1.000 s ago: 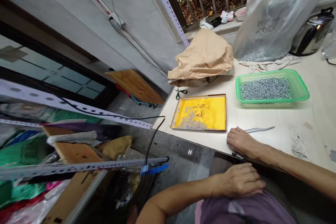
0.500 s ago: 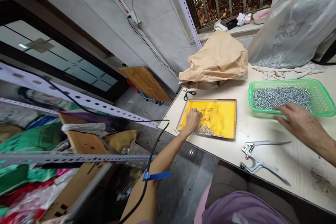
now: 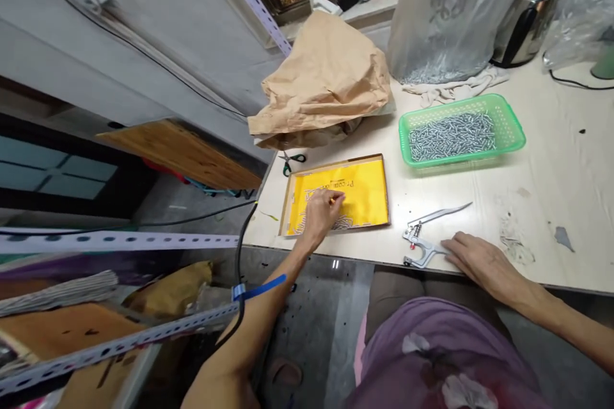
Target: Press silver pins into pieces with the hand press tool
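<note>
My left hand [image 3: 322, 214] is over a shallow tray [image 3: 388, 201] lined with a yellow sheet [image 3: 367, 195] bearing printed letters. Its thumb and fingers are pinched together; whatever is between them is too small to make out. Small slim metal pieces [image 3: 342, 223] lie along the tray's near side, partly behind that hand. At the table's front edge my right hand [image 3: 482, 262] lies palm down with fingers stretched out, fingertips at the handle of silver pliers [image 3: 425, 250]. The pliers' jaws and spring point left; the hand covers the end of one handle.
A green plastic basket [image 3: 511, 134] holds many small silver metal pieces [image 3: 451, 135]. Behind the tray are green-handled scissors [image 3: 291, 161] and a crumpled brown paper bag [image 3: 330, 77]. A clear plastic bag [image 3: 439, 19], a cloth [image 3: 455, 86] and a kettle [image 3: 527, 19] stand farther back.
My right hand has left the green basket and come down to the pliers' handle. My left hand stays over the tray, fingers now raised in a pinch. The view has swung right.
</note>
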{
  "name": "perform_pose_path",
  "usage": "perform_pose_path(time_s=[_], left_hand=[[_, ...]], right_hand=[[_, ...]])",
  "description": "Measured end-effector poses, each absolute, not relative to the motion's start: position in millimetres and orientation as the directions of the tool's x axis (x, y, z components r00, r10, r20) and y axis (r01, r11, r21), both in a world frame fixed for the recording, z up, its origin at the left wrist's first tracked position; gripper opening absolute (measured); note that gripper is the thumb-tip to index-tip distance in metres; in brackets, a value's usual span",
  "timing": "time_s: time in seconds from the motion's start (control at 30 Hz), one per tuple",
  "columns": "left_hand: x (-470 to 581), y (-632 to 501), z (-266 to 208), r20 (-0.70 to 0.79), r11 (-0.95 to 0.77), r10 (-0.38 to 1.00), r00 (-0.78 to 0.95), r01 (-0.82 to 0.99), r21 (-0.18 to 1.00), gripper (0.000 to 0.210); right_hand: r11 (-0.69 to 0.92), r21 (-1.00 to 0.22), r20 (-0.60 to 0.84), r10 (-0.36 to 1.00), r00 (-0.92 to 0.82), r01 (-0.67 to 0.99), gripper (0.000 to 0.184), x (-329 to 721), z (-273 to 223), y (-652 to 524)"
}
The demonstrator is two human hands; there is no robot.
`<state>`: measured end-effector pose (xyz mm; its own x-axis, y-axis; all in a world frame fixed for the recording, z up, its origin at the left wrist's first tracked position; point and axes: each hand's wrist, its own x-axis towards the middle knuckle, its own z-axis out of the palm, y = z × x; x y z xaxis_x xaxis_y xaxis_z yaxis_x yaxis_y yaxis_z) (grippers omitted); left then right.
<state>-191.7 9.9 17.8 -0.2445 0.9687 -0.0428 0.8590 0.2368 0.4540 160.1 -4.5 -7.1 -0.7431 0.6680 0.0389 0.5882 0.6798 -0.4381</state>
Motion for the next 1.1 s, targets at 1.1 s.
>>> perform_pose_path(time_s=[1.1], left_hand=[[-73.5, -31.9, -12.2, -0.655, 0.484, 0.754, 0.043, 0.638, 0.599, 0.033]], right_hand=[[0.707, -0.273, 0.048, 0.688, -0.724, 0.653, 0.05, 165.7, -18.1, 6.7]])
